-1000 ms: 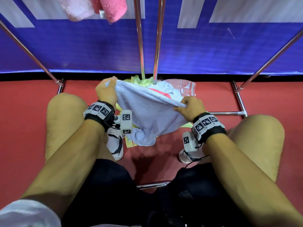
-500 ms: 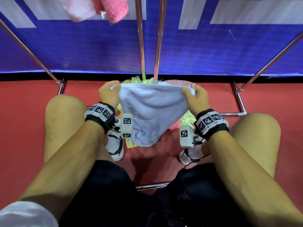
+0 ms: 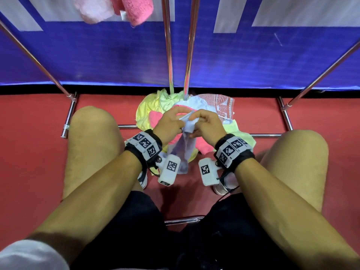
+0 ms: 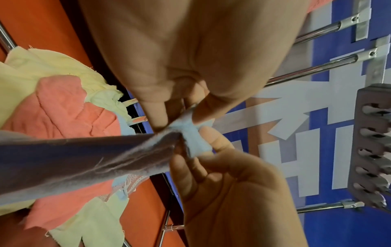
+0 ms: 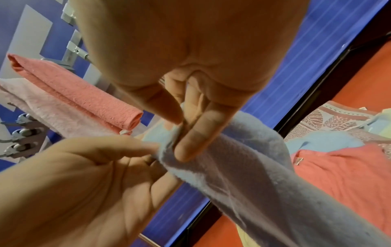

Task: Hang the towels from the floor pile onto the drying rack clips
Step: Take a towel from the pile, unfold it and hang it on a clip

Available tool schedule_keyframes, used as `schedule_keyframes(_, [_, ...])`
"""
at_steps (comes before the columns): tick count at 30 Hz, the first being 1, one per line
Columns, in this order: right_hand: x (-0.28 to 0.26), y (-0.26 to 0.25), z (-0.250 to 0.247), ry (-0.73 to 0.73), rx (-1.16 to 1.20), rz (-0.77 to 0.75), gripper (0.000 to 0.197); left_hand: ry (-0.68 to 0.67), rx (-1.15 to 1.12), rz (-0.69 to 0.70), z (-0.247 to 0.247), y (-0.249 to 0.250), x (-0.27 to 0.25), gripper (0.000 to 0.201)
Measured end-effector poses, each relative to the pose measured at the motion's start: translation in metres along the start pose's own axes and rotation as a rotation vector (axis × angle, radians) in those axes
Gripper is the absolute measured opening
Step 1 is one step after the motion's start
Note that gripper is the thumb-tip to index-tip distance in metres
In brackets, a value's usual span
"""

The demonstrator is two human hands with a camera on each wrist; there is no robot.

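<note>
1. Centre of the head view: your left hand (image 3: pixel 171 123) and right hand (image 3: pixel 207 124) meet, fingertips together, both pinching the top edge of a light blue towel (image 3: pixel 185 151).
2. Left wrist view: your thumb and index finger clamp the bunched corner of the blue towel (image 4: pixel 190 133); your right hand (image 4: pixel 228 192), lower right of frame, pinches the same corner from below.
3. Right wrist view: your right fingers (image 5: pixel 196 133) are curled over the blue towel (image 5: pixel 243 167); your left hand (image 5: pixel 74 183), lower left, touches the same fold.
4. Towel body hangs down from the pinch, between your knees, towards lower centre of the head view.
5. Floor pile (image 3: pixel 153 112), just above your hands in the head view: yellow-green, pink, pale blue and a red leaf-patterned towel (image 3: pixel 220 104), on the red floor (image 3: pixel 35 152).
6. Upper left of the head view: a pink towel (image 3: pixel 138 10) and a paler pink towel (image 3: pixel 95 10) hang from above.
7. Right edge of the left wrist view: grey clip bar (image 4: pixel 372 147) with a row of clips.
8. Chrome rack tubes (image 3: pixel 168 45) run vertically in front of a blue banner (image 3: pixel 97 55).
</note>
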State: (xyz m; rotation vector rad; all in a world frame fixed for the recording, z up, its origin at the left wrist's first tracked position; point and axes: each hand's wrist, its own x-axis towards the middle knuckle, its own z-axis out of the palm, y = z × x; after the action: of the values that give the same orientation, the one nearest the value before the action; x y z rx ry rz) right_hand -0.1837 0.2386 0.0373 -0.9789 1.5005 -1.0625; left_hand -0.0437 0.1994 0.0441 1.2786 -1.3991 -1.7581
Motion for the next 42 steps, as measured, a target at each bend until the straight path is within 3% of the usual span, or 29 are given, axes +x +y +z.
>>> schedule_keyframes(6, [-0.001,0.013,-0.011,0.003,0.032,-0.088,0.03,0.016,0.041,-0.014,0.003,-0.004,0.0,0.034])
schedule_keyframes(10, [-0.002,0.023,-0.013,0.011,-0.019,-0.13,0.016,0.044,0.038,-0.01,0.004,-0.009,-0.002,0.014])
schedule_keyframes(15, [-0.001,0.025,-0.012,0.056,-0.07,-0.148,0.02,0.05,-0.034,-0.003,0.006,-0.007,-0.003,0.008])
schedule_keyframes(28, [0.001,0.027,-0.01,0.103,-0.144,-0.121,0.018,-0.009,0.085,0.042,0.002,-0.005,-0.007,0.023])
schedule_keyframes(36, [0.0,0.03,-0.01,0.11,-0.166,-0.118,0.032,-0.058,0.208,0.071,-0.003,-0.006,-0.007,0.024])
schedule_keyframes(42, [0.001,0.031,-0.013,0.079,-0.135,-0.129,0.019,-0.09,0.285,0.106,-0.006,-0.007,-0.007,0.025])
